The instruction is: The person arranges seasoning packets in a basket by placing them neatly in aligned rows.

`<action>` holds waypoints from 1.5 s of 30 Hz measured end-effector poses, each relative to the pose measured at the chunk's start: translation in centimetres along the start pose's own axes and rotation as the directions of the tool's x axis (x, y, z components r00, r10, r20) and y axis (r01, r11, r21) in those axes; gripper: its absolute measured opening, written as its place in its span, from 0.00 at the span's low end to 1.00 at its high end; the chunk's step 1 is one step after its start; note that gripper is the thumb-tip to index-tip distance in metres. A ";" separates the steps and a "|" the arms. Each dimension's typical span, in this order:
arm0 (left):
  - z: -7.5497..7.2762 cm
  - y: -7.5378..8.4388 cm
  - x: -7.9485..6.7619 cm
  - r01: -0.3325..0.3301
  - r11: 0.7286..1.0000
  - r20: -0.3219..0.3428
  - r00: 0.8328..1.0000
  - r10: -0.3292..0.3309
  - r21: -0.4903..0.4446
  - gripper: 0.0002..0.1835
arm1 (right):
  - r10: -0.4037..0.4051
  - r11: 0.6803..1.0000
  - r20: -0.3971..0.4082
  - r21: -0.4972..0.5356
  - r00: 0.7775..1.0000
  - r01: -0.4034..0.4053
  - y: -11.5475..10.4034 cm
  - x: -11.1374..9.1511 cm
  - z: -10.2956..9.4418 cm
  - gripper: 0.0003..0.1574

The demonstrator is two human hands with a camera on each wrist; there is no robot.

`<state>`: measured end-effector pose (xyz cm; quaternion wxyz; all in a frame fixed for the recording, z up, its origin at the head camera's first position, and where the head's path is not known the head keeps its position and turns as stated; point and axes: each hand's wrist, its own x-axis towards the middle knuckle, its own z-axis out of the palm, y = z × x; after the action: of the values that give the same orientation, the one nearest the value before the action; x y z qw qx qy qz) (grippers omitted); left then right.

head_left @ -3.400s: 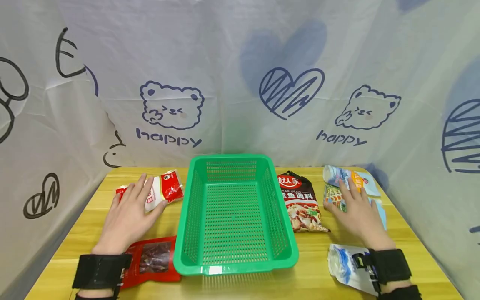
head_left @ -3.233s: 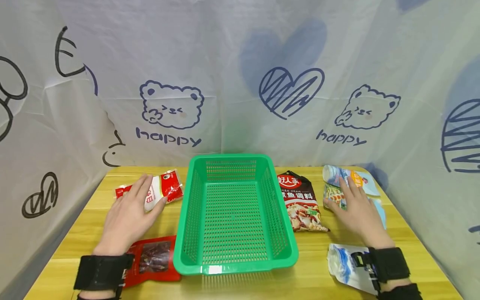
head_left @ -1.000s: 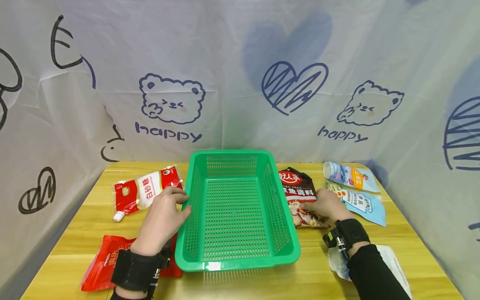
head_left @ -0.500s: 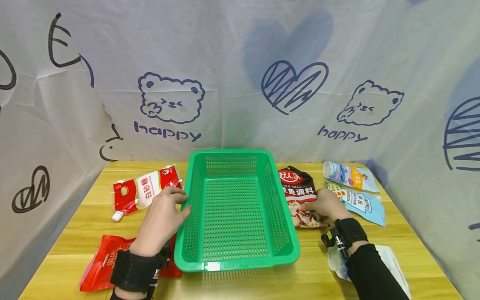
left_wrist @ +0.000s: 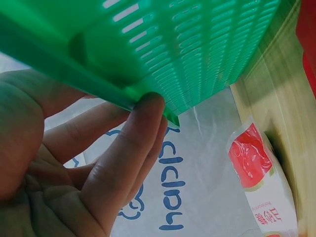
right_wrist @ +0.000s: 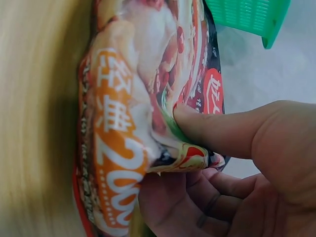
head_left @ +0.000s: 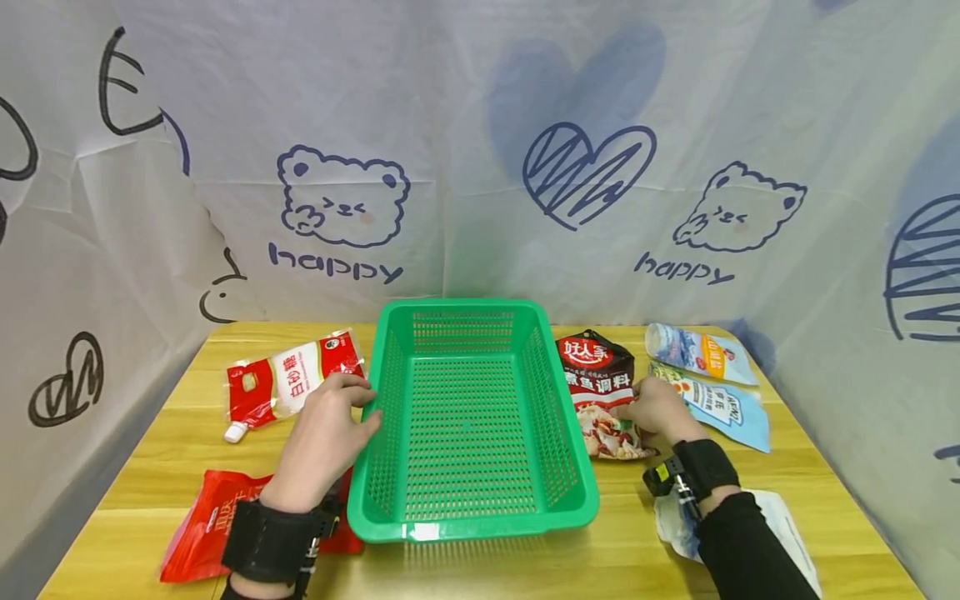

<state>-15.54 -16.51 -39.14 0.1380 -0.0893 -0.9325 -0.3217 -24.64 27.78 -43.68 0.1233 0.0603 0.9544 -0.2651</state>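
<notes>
A green plastic basket (head_left: pixel 468 442) stands mid-table. My left hand (head_left: pixel 322 442) grips its left rim, with fingertips under the rim in the left wrist view. Just right of the basket, my right hand (head_left: pixel 660 412) pinches the right edge of a dark red fish seasoning packet (head_left: pixel 596 387). In the right wrist view the thumb presses the packet's printed face (right_wrist: pixel 158 74) while the fingers go behind it. A red and white sugar bag (head_left: pixel 292 375) lies beyond my left hand. Near my left wrist is a red pouch (head_left: pixel 213 525), partly hidden by the wrist and basket.
At the back right lie a blue and orange pouch (head_left: pixel 701 354) and a light blue pouch (head_left: pixel 727 412). A white pouch (head_left: pixel 780 521) sits partly under my right forearm. Printed cloth (head_left: pixel 465 167) walls the table at the back and sides.
My left hand has come from over the sugar bag to the basket rim. The right hand has moved left from the pouches to the seasoning packet, which has just shifted slightly in its grip.
</notes>
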 end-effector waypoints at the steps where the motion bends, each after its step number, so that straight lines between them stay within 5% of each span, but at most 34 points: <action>1: 0.0 0.0 0.0 -0.001 1.000 -0.002 1.000 0.001 0.000 0.13 | -0.004 1.000 0.003 0.004 1.000 0.004 0.0 0.0 0.0 0.24; 7: 0.0 0.0 0.0 -0.007 1.000 -0.008 1.000 0.007 -0.001 0.12 | -0.013 0.999 0.012 0.032 1.000 0.013 0.1 -0.4 -0.1 0.16; 18: 0.1 -0.1 0.1 0.005 1.000 0.005 1.000 -0.005 0.004 0.13 | -0.043 0.995 -0.011 0.093 0.999 0.044 -0.1 -1.5 -0.6 0.22; 33: 0.0 0.0 0.0 0.005 1.000 0.000 1.000 -0.005 0.005 0.13 | -0.070 0.993 -0.146 0.086 0.987 0.084 -0.8 -2.6 -1.1 0.27; 45: 0.1 -0.1 0.1 0.000 1.000 -0.004 1.000 0.000 0.008 0.13 | -0.066 0.984 -0.183 0.152 0.981 0.095 -0.8 -3.9 -1.7 0.41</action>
<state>-15.73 -16.48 -39.25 0.1401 -0.0883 -0.9335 -0.3180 -21.44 27.78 -40.78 0.0218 0.0546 0.9389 -0.3391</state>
